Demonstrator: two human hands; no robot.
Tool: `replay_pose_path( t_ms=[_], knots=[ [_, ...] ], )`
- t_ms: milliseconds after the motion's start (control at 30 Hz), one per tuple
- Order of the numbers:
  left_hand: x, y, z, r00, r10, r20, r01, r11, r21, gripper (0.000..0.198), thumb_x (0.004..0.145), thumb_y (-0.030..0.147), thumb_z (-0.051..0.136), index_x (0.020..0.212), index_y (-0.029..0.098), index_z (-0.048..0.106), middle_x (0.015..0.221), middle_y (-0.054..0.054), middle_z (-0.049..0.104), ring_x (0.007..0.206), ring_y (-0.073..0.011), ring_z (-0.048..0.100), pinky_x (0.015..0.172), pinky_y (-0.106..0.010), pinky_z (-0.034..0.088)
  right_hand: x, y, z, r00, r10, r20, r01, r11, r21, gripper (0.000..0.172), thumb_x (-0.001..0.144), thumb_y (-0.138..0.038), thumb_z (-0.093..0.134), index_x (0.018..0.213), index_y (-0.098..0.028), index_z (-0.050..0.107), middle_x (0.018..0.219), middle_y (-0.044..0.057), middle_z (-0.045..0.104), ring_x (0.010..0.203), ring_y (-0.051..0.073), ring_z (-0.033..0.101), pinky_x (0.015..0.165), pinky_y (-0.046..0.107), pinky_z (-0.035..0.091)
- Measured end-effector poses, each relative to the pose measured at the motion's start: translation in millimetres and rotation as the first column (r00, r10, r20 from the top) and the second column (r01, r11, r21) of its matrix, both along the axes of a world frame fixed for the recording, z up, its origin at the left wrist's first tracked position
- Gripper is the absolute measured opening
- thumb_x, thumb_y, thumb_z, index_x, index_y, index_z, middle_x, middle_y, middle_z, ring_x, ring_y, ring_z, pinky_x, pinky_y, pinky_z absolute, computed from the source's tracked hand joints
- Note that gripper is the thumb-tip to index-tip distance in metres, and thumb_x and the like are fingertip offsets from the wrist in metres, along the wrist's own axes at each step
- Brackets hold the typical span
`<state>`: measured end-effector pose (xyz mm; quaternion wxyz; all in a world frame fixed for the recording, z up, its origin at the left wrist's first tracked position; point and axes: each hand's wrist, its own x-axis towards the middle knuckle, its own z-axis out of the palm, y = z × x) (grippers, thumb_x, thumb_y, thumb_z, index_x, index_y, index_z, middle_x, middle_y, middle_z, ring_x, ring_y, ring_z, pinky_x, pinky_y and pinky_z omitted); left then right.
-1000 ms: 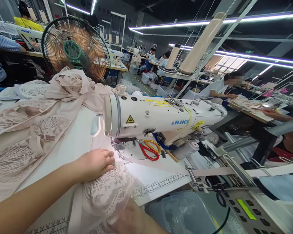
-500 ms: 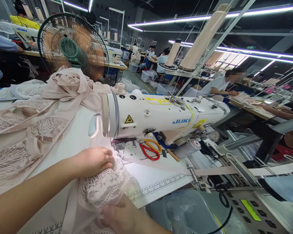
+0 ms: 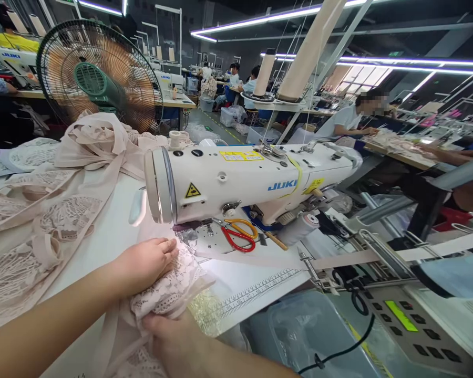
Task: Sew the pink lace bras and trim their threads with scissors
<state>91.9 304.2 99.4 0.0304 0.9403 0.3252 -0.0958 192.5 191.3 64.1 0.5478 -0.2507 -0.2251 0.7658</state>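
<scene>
A piece of pale pink lace fabric lies on the white machine table, its upper end by the presser foot area of a white sewing machine. My left hand rests flat on the lace, fingers together and stretched toward the needle area; the needle itself is hidden. Below it, my right hand has the lace's near edge pinched between thumb and fingers, and the fingers are mostly covered by fabric. Scissors with red and orange handles lie on the machine bed, right of the lace.
More lace pieces are heaped on the left of the table. Behind them stands a large fan. A grey thread spool lies under the machine arm. A clear plastic bin and control panel are at lower right. Co-workers sit farther back.
My right hand has moved up and left and now pinches the lace edge, which has folded back toward my left hand. The view has shifted slightly to the right.
</scene>
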Motion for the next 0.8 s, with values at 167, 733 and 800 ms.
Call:
replay_pose_path(
  t_ms=[167,733,800],
  knots=[
    [-8.2,9.8,-9.1,1.000,0.000,0.016,0.000,0.999,0.036,0.042,0.093,0.027,0.036,0.129,0.011,0.051,0.136,-0.015,0.049,0.123,-0.0272,0.049,0.101,-0.037,0.042,-3.0,4.5,10.5,0.999,-0.045,0.025,0.045,0.999,-0.006,0.059,0.058,-0.029,0.073,0.115,-0.022,0.061,0.095,0.004,0.071,0.102,0.026,0.061,0.102,0.042,0.037],
    [-12.4,23.1,-12.3,1.000,0.021,0.005,-0.022,0.998,0.055,0.043,0.093,0.028,0.034,0.130,0.010,0.049,0.136,-0.017,0.049,0.117,-0.0309,0.053,0.098,-0.045,0.040,-17.0,10.2,-2.8,0.989,-0.064,-0.132,0.050,0.993,-0.106,0.054,0.060,-0.016,0.068,0.113,-0.019,0.062,0.092,0.003,0.072,0.101,0.026,0.061,0.095,0.042,0.043],
    [-12.1,24.6,-11.1,1.000,0.025,0.003,-0.026,0.998,0.056,0.043,0.093,0.027,0.034,0.130,0.011,0.049,0.134,-0.016,0.051,0.116,-0.0303,0.053,0.098,-0.045,0.039,-17.6,11.1,-4.5,0.990,-0.079,-0.119,0.067,0.992,-0.103,0.053,0.060,-0.015,0.068,0.112,-0.018,0.062,0.095,0.003,0.071,0.098,0.025,0.063,0.096,0.041,0.043]
  ],
)
